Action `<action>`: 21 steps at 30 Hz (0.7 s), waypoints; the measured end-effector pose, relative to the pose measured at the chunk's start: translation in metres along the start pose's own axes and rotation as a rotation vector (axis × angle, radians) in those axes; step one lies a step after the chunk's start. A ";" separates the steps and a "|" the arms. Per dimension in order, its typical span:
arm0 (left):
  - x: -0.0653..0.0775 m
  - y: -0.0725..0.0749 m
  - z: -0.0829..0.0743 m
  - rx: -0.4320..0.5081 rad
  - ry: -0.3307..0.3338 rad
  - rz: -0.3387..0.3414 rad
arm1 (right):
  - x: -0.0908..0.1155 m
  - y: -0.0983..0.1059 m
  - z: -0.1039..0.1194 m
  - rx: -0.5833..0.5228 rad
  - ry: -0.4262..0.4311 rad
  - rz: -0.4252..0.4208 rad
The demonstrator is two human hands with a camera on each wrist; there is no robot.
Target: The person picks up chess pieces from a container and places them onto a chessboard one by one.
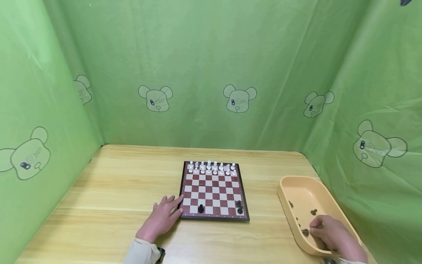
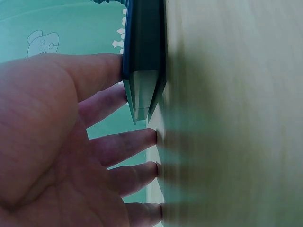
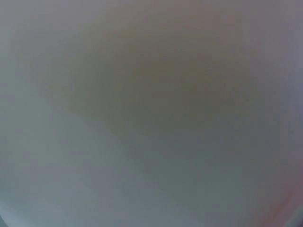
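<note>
A chessboard [image 1: 211, 189] lies on the table, white chess pieces [image 1: 208, 167] lined up in two rows along its far side. On the near side stand a black piece [image 1: 200, 208] left of the middle and two black pieces [image 1: 240, 210] at the right corner. My left hand [image 1: 161, 219] rests at the board's left edge, thumb and index finger touching it; in the left wrist view the other fingertips [image 2: 150, 136] meet the tabletop. Inside the orange tray, my right hand [image 1: 331, 233] has bent fingers right beside a dark chess piece [image 1: 305, 232]; I cannot tell whether it grips it.
Several more dark pieces [image 1: 314, 212] lie in the tray [image 1: 282, 194], which stands right of the board near the green curtain [image 1: 372, 205]. Green curtain also hangs behind and left of the wooden table [image 1: 132, 172]. The right wrist view is a blur.
</note>
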State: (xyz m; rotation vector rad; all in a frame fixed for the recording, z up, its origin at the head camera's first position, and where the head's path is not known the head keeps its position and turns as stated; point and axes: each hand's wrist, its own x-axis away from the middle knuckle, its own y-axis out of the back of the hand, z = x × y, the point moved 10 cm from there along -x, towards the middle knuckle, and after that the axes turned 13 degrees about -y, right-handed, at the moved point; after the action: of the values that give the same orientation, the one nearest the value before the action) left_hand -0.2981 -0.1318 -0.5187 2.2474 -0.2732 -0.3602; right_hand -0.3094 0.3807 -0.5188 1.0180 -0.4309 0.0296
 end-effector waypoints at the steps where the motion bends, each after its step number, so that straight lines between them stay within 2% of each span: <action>1: 0.000 0.000 0.000 -0.001 0.000 0.001 | 0.001 0.001 -0.001 -0.002 -0.011 -0.002; 13: 0.001 0.001 -0.002 0.002 0.005 0.006 | 0.001 0.011 -0.007 -0.048 -0.029 -0.011; 17: 0.002 0.002 -0.003 0.003 0.006 0.006 | 0.001 0.018 -0.007 -0.081 -0.065 -0.029; 21: 0.002 0.002 -0.003 0.002 0.005 0.004 | 0.004 0.029 0.001 -0.035 -0.065 -0.077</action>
State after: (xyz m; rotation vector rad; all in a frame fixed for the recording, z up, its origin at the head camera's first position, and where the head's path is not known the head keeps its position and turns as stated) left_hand -0.2958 -0.1317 -0.5158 2.2495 -0.2759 -0.3518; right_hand -0.3127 0.3949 -0.4932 1.0027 -0.4496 -0.0797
